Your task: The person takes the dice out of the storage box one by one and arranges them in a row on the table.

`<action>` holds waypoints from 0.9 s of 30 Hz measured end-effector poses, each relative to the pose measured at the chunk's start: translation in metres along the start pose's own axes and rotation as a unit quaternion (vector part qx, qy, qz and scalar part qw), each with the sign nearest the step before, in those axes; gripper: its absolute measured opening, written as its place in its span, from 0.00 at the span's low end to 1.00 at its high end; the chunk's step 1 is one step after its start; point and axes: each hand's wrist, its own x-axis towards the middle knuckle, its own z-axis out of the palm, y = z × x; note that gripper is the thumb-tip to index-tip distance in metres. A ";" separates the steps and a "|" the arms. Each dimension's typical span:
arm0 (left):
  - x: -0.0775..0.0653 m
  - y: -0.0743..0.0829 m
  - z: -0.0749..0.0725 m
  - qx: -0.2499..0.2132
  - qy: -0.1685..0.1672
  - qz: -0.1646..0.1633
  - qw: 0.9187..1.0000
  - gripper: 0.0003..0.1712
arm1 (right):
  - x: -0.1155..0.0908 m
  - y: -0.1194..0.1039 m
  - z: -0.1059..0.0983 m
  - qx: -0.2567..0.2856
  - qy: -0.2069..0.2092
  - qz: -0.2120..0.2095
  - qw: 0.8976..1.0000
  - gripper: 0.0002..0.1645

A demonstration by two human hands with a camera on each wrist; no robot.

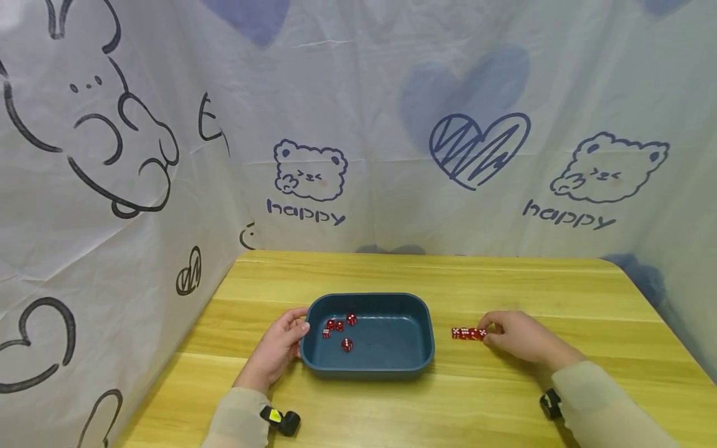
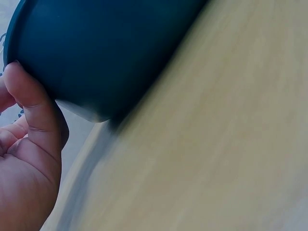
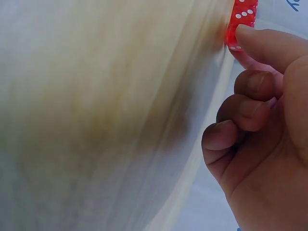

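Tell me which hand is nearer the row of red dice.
Right. The right hand touches the right end of the dice row; the left hand is apart from it, across the tray.

The dice (image 1: 464,333) looked like glossy, translucent plastic. The tray (image 1: 386,339) seemed smooth plastic with a soft sheen. The table (image 1: 392,410) showed a smooth wood-grain surface; the backdrop (image 1: 381,74) looked like creased, mostly matt sheeting, the sleeves (image 1: 607,404) matt cloth.

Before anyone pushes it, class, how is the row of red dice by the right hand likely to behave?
The row of red dice probably slides rather than rolls, since its faces look flat. Lined up end to end with no visible binding, it may buckle or separate. Looking small, it's likely light.
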 end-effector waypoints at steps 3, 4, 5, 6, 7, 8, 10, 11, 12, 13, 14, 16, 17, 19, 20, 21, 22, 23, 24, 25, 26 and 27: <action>0.001 -0.001 0.000 -0.001 0.002 0.000 1.000 0.24 | 0.000 0.000 0.000 -0.002 -0.003 -0.001 1.000 0.10; 0.001 -0.001 0.000 0.001 0.002 -0.001 1.000 0.25 | 0.000 -0.001 0.000 -0.002 -0.004 0.000 1.000 0.10; 0.001 -0.001 0.000 0.002 0.004 -0.001 1.000 0.24 | 0.000 -0.001 0.000 -0.002 -0.005 0.000 1.000 0.10; 0.001 -0.001 0.000 0.004 0.004 -0.002 1.000 0.25 | 0.000 -0.001 0.000 -0.002 -0.006 0.001 1.000 0.10; 0.001 -0.001 0.000 0.004 0.005 -0.002 1.000 0.25 | 0.000 -0.001 0.000 -0.002 -0.006 0.002 1.000 0.10; 0.002 -0.001 0.000 0.005 0.005 -0.002 1.000 0.25 | -0.001 0.000 0.000 -0.003 -0.005 0.002 1.000 0.10; 0.002 -0.001 0.000 0.006 0.007 -0.002 1.000 0.25 | 0.000 0.000 0.000 -0.006 -0.003 0.001 1.000 0.10; 0.001 -0.001 0.000 0.004 0.009 -0.002 1.000 0.24 | 0.000 0.000 0.000 -0.006 -0.003 0.000 1.000 0.11; 0.002 -0.001 0.000 0.004 0.009 -0.002 1.000 0.24 | 0.000 0.000 0.000 -0.005 -0.003 0.000 1.000 0.11; 0.002 -0.001 0.000 0.003 0.009 -0.002 1.000 0.24 | 0.000 0.000 0.000 -0.004 -0.003 0.000 1.000 0.11; 0.002 -0.001 0.000 0.003 0.009 -0.001 1.000 0.24 | 0.000 0.000 0.000 -0.002 -0.003 0.000 1.000 0.11; 0.002 -0.001 0.000 0.004 0.007 -0.002 1.000 0.25 | -0.001 0.000 0.000 0.002 -0.004 0.000 1.000 0.11; 0.002 -0.001 -0.001 0.003 0.007 -0.002 1.000 0.25 | -0.001 0.000 0.000 0.004 -0.005 -0.001 1.000 0.11; 0.002 -0.002 -0.001 0.002 0.007 -0.003 1.000 0.25 | -0.001 0.000 0.000 0.006 -0.004 -0.002 1.000 0.11; 0.002 -0.002 -0.001 0.002 0.006 -0.003 1.000 0.25 | 0.000 0.000 0.000 0.006 -0.004 -0.002 1.000 0.11; 0.002 -0.002 -0.001 0.001 0.006 -0.004 1.000 0.25 | 0.000 0.001 0.001 0.007 -0.004 -0.001 1.000 0.11; 0.002 -0.002 -0.001 0.001 0.007 -0.004 1.000 0.24 | 0.000 0.001 0.001 0.007 -0.004 -0.001 1.000 0.11; 0.002 -0.002 -0.001 0.001 0.008 -0.004 1.000 0.24 | 0.000 0.001 0.001 0.007 -0.003 0.001 1.000 0.11; 0.002 -0.002 -0.001 0.002 0.007 -0.005 1.000 0.24 | 0.000 0.001 0.002 0.007 -0.003 0.002 1.000 0.11; 0.002 -0.002 -0.001 0.003 0.006 -0.005 1.000 0.24 | 0.001 0.001 0.002 0.008 -0.002 0.004 1.000 0.11; 0.002 -0.002 -0.001 0.004 0.005 -0.006 1.000 0.24 | 0.001 0.001 0.002 0.009 -0.002 0.006 1.000 0.11; 0.002 -0.002 -0.001 0.005 0.004 -0.006 1.000 0.24 | 0.001 0.001 0.003 0.010 -0.002 0.010 1.000 0.12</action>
